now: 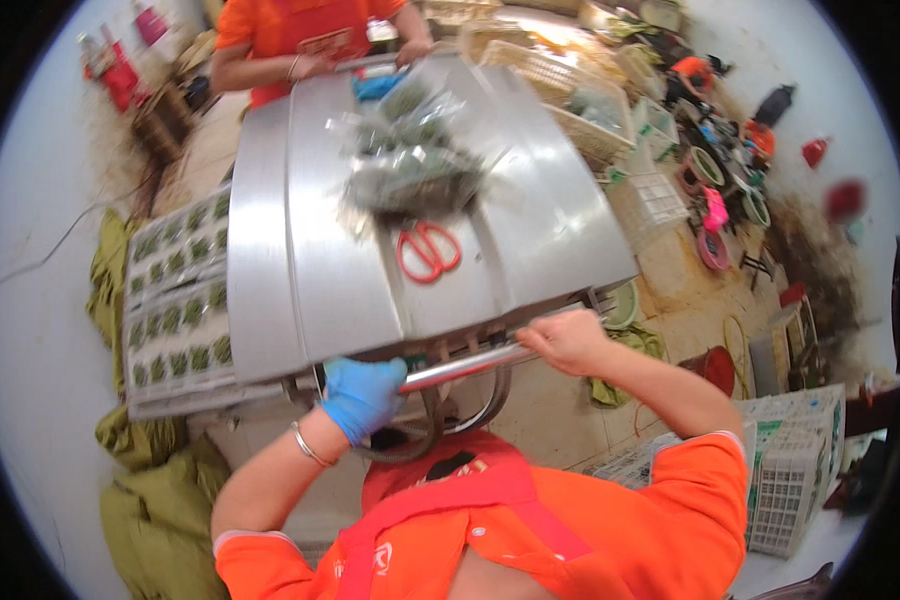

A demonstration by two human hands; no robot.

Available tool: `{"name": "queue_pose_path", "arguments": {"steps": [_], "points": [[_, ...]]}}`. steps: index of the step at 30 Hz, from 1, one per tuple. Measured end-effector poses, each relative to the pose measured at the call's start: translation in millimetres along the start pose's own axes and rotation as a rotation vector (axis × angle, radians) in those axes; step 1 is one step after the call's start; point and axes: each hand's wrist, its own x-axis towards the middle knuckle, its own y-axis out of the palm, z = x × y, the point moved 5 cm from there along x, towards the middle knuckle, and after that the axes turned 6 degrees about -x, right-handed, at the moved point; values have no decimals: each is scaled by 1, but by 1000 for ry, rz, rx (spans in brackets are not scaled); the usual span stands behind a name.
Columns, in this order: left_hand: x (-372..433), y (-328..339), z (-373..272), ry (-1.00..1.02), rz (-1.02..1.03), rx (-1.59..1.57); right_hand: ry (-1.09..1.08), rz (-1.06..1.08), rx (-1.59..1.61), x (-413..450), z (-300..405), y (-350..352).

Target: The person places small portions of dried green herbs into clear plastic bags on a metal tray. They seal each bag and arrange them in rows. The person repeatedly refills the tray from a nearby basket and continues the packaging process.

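Observation:
My left hand (pixel 361 394), in a blue glove, grips the shiny metal handlebar (pixel 461 365) along the near edge of a stainless-steel machine lid (pixel 259 232), likely a vacuum packer's. Farther right on the same bar closes my bare right hand (pixel 568 341). Red-handled scissors (pixel 429 256) lie on the lid beyond the bar, their blades hidden. Behind them is a blurred heap of clear plastic bags (pixel 416 180) with green contents. A small blue item (pixel 377 86) rests near the lid's far edge.
Across the machine a co-worker (pixel 307 45) in orange holds the far edge. Packs of green produce (pixel 187 315) fill rows at left. Olive cloth (pixel 165 517) hangs below them. Plastic crates (pixel 791 480) stand at right, woven-pattern baskets (pixel 555 82) at back right. More people (pixel 694 75) sit farther off.

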Motion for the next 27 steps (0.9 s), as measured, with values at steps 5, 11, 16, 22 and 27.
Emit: {"name": "queue_pose_path", "arguments": {"steps": [5, 11, 16, 22, 27], "points": [[41, 95, 4, -43, 254, -98, 73, 29, -17, 1, -46, 70], [41, 133, 13, -9, 248, -147, -31, -264, 52, 6, -48, 83], [41, 123, 16, -49, 282, -224, -56, -222, -4, 15, -44, 97], [27, 93, 23, 175, -123, -400, -304, -180, 86, 57, 55, 62], [-69, 15, 111, 128, -408, -80, -536, -339, 299, 114, 223, 36]]}}
